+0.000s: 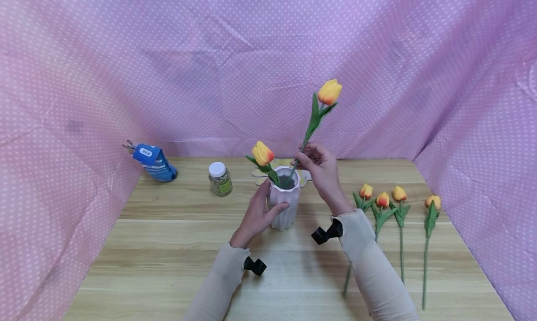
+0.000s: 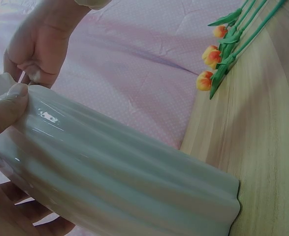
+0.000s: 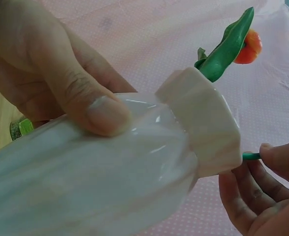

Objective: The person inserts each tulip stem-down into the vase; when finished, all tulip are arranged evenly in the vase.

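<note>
A white fluted vase [image 1: 285, 208] stands upright on the wooden table, and my left hand [image 1: 261, 212] grips it around its upper part, thumb across the front. One yellow-orange tulip [image 1: 263, 153] leans out of the vase to the left. My right hand [image 1: 320, 169] pinches the green stem of a second tulip [image 1: 329, 92], whose lower end is inside the vase mouth while its bloom rises high to the right. The right wrist view shows that stem [image 3: 251, 156] between thumb and fingers right at the vase's rim [image 3: 233, 132].
Several tulips [image 1: 400, 194] lie on the table at the right, partly under the right forearm. Left of the vase stands a white-capped jar [image 1: 221, 180]. A blue pouch [image 1: 155, 162] with tool tips showing sits back left. Behind the vase lies a flat yellow-and-white item [image 1: 306, 175].
</note>
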Motion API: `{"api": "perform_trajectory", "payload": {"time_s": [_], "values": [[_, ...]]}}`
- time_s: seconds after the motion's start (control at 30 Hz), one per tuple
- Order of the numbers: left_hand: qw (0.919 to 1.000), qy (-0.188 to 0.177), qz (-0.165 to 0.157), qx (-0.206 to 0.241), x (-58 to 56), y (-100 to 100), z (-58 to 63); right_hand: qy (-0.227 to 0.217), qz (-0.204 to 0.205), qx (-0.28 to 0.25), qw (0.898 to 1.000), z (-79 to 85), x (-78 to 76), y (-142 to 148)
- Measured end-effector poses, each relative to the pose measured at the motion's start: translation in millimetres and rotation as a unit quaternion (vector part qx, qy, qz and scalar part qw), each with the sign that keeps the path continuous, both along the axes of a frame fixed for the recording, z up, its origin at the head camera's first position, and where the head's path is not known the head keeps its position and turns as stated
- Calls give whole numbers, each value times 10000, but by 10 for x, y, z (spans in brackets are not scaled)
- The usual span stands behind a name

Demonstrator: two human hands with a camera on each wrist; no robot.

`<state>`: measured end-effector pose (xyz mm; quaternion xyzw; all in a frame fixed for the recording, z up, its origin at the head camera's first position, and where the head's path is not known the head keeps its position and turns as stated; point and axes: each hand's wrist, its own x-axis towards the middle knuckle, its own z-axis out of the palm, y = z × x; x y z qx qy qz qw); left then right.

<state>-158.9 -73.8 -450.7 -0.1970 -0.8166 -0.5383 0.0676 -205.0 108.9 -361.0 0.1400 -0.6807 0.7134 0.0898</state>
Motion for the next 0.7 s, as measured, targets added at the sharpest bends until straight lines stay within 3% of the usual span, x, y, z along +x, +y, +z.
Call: {"api": "perform_trajectory", "payload": {"time_s": [0.3,0.7], "values": [[10000,10,-50,13,3,-7,-3,156,-151,1198,9926,-70,-19,-47],[10000,-68,-31,-23,6,-11,8,448,37,2352,9709,-25,34,-102]]}}
